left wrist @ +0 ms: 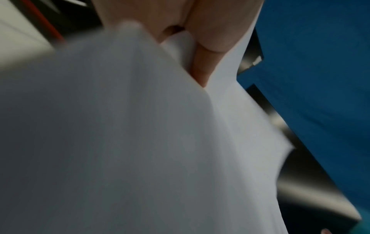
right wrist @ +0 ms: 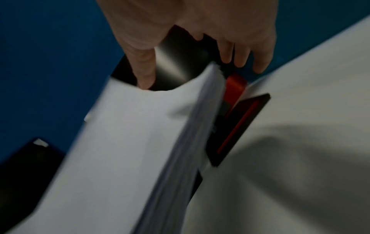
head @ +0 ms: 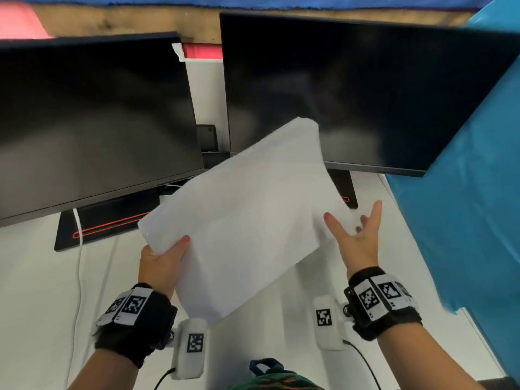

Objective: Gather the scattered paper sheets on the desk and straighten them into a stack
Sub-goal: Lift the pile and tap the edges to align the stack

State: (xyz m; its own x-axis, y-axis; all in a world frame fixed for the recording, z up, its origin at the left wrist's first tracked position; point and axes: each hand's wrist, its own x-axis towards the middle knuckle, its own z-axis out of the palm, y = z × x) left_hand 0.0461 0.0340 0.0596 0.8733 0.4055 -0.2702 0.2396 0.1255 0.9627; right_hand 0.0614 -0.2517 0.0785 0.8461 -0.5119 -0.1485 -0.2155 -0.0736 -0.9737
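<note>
A stack of white paper sheets (head: 247, 220) hangs tilted in the air above the white desk (head: 36, 277), in front of the monitors. My left hand (head: 168, 254) grips its lower left corner, thumb on top and fingers hidden beneath. In the left wrist view the sheets (left wrist: 140, 142) fill the frame, blurred, below that hand (left wrist: 210, 39). My right hand (head: 355, 230) is spread with straight fingers at the stack's right edge. Its thumb (right wrist: 144, 71) lies against the paper's face (right wrist: 130, 142) and the fingers (right wrist: 258, 63) reach past the edge.
Two dark monitors (head: 92, 125) (head: 351, 88) stand at the back on black bases with red lines (head: 107, 223). A white cable (head: 78, 263) runs down the desk at left. A blue sheet (head: 464, 206) hangs close on the right. A green patterned item (head: 275, 381) sits at the front edge.
</note>
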